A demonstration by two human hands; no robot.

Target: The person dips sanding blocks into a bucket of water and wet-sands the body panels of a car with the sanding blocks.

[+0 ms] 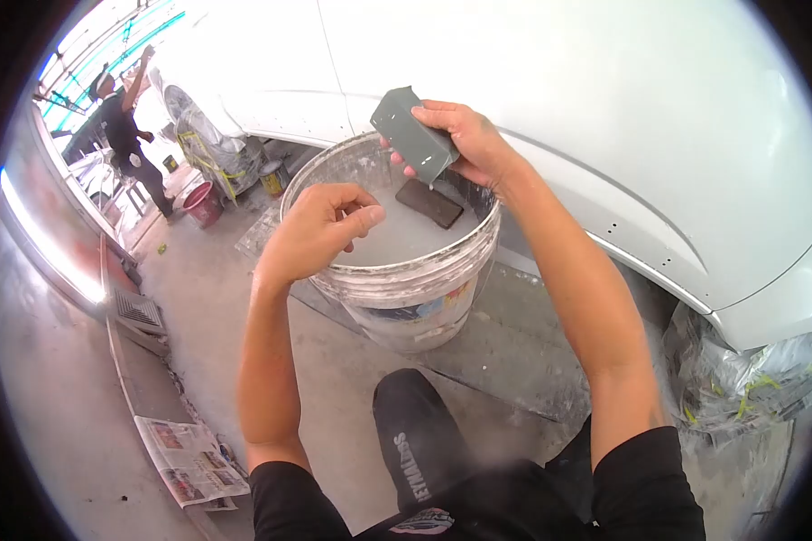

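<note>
The right hand (469,140) grasps a grey-green block (413,135) over the bucket (415,264), toward its far rim. The grey-green block is rectangular and wet-looking, with pale specks and a drip at its lowest corner. Its long axis slants from upper left to lower right, lower end pointing down. The left hand (320,225) curls loosely at the left rim; whether it holds anything cannot be determined.

The grey rectangular block (410,133) is above the round white plastic bucket (397,281), the dark flat rectangular block (429,204) inside; behind stands the white curved vehicle panel (604,117).
</note>
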